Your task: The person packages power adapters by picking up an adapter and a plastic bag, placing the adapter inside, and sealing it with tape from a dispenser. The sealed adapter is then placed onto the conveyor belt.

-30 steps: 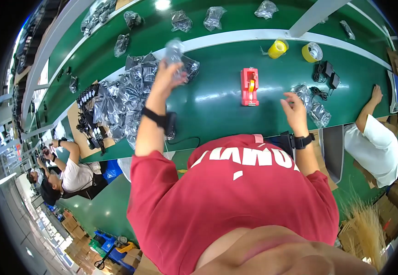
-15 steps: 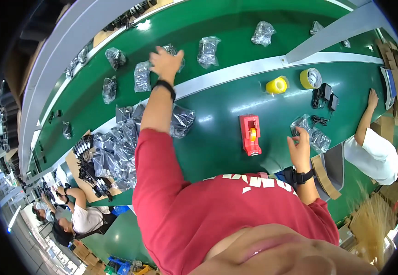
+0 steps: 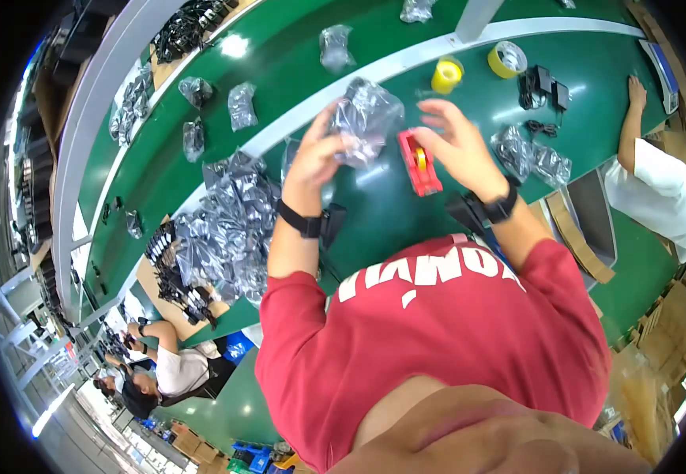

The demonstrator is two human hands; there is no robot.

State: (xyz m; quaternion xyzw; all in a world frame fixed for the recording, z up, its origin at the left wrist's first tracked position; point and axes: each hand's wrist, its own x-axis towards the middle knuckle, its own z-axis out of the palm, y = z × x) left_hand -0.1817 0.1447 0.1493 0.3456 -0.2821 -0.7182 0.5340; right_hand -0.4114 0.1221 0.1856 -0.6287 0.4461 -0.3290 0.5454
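A clear plastic bag (image 3: 370, 114) with something dark inside is in my left hand (image 3: 317, 158), raised over the green table. The thumb and fingers close on the bag's left side. My right hand (image 3: 460, 148) holds nothing, its fingers apart and somewhat blurred. It hovers just right of a red tape dispenser (image 3: 422, 175) that carries a small yellow roll. Whether the right thumb touches the dispenser, I cannot tell. Two more bagged items (image 3: 529, 154) lie to the right of my right hand.
A heap of bagged items (image 3: 232, 225) covers the table at left, beside black cabled parts (image 3: 177, 276) on cardboard. Beyond a pale rail (image 3: 287, 130), several bags lie on a green belt. Tape rolls (image 3: 447, 75) and black adapters (image 3: 544, 87) stand far right, near a co-worker's arm (image 3: 635, 103).
My left hand has picked up a bag from the belt and brought it back over the table. My right hand has moved left from the two bagged items towards the dispenser.
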